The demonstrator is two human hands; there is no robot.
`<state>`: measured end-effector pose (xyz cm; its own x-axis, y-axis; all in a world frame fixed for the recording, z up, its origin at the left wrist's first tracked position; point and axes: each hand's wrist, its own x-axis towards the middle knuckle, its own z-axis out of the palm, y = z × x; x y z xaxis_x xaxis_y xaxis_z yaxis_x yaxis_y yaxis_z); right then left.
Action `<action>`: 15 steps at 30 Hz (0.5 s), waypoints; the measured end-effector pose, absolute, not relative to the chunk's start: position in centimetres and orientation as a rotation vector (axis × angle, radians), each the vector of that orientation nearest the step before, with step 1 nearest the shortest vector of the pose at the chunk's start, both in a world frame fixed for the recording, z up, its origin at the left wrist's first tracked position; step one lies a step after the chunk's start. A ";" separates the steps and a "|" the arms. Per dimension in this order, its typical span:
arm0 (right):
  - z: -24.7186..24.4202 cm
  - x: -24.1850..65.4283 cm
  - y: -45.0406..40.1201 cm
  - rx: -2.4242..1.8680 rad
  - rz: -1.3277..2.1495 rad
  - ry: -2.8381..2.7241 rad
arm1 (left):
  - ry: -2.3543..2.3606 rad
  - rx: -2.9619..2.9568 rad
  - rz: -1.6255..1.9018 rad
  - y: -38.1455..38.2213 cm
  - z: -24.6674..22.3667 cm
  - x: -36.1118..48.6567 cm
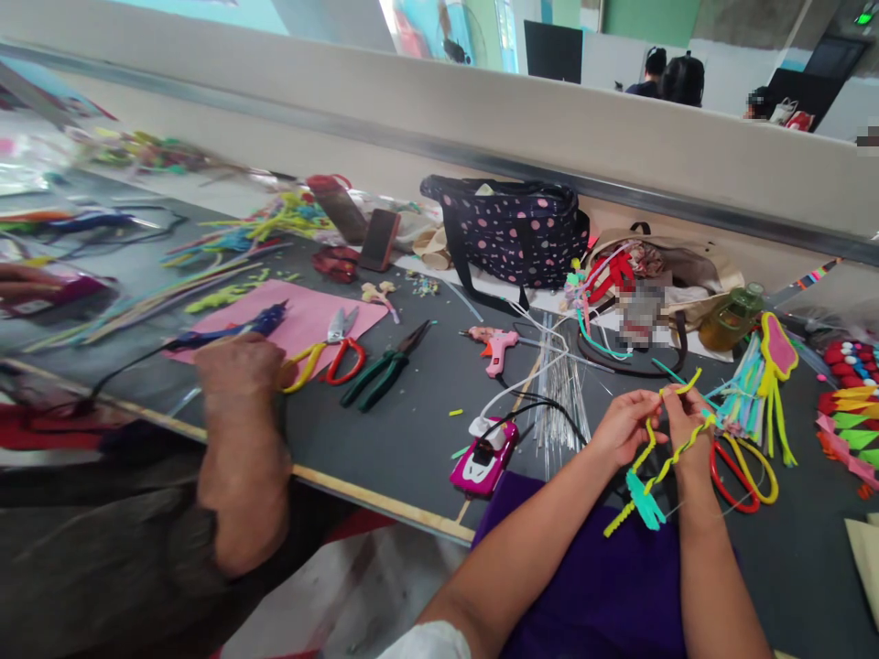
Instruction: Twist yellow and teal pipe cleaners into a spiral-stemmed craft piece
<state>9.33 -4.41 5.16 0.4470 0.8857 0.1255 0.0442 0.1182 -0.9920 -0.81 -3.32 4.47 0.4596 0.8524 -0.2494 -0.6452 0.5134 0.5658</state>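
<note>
Over the table's front edge, my left hand [626, 428] and my right hand [687, 419] are close together, fingers pinched on a yellow pipe cleaner [687, 447]. Its strand is twisted and bends into a loop, with one tip rising above my fingers. From its lower end hang a flat teal piece [644, 502] and a short yellow stub. Beside my right wrist lie scissor handles [767, 476] in red and yellow; the blades are hidden. A bunch of teal and lilac pipe cleaners [745, 389] sits just beyond my right hand.
Left of my hands are a magenta power strip [500, 450], thin metal wires [559, 403] and a pink glue gun [504, 352]. Farther left, a co-worker's hand [237, 366] rests by a blue glue gun [267, 320], near pliers [388, 366]. A dark patterned bag [515, 229] and bottle [732, 316] stand behind.
</note>
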 end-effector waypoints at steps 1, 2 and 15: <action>5.1 9.6 -4.4 -1.349 0.695 -0.943 | 0.599 0.484 1.010 -3.5 4.6 -0.7; 5.1 9.8 -4.3 -1.372 0.646 -0.953 | 0.655 0.545 1.060 -3.7 4.6 -0.6; 5.2 9.9 -4.3 -1.168 1.028 -0.714 | 0.599 0.479 0.915 -3.1 4.2 -1.0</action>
